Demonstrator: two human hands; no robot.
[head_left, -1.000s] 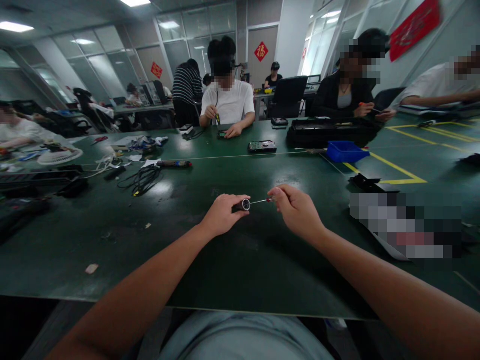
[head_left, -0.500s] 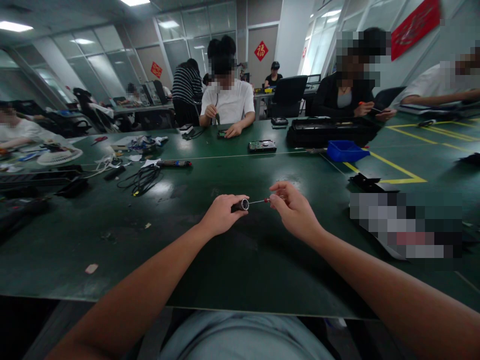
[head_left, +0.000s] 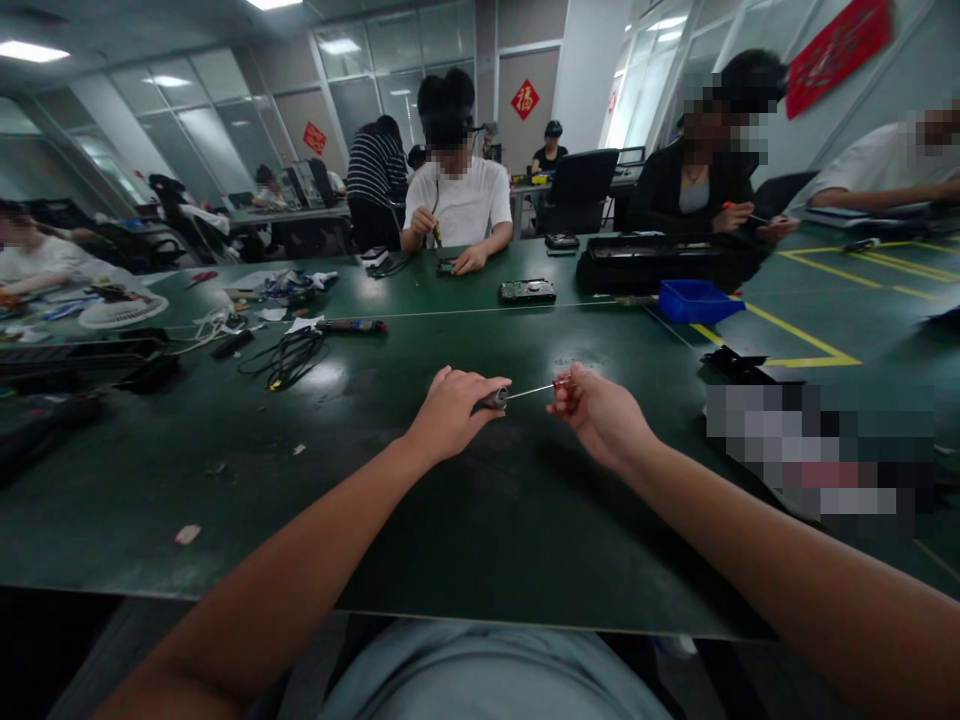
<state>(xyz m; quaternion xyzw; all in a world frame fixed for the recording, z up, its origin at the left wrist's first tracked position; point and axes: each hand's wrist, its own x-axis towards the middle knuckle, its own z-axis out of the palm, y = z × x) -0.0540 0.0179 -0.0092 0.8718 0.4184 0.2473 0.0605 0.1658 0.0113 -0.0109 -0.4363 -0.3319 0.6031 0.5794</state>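
My left hand (head_left: 448, 415) is closed around a short dark cylinder (head_left: 493, 399), its round end showing toward the right between finger and thumb. Closed too, my right hand (head_left: 606, 415) grips a screwdriver (head_left: 531, 391) by its reddish handle. The thin metal shaft points left, and its tip is at the cylinder's end; whether it sits inside or just touches cannot be made out. Both hands are held over the green table (head_left: 420, 540), and my fingers hide most of the cylinder and much of the handle.
Farther back lie a hard drive (head_left: 527, 290), a blue tray (head_left: 697, 302) and a long black housing (head_left: 667, 262). Coiled black cable (head_left: 285, 360) and a pen-shaped tool (head_left: 352, 326) are at left. A blurred-out object (head_left: 810, 450) lies right. A co-worker in white (head_left: 461, 200) sits opposite.
My right hand has turned and shifted slightly right, its fingers now curled around the screwdriver handle. The left hand has tilted the cylinder, so its open end faces me less.
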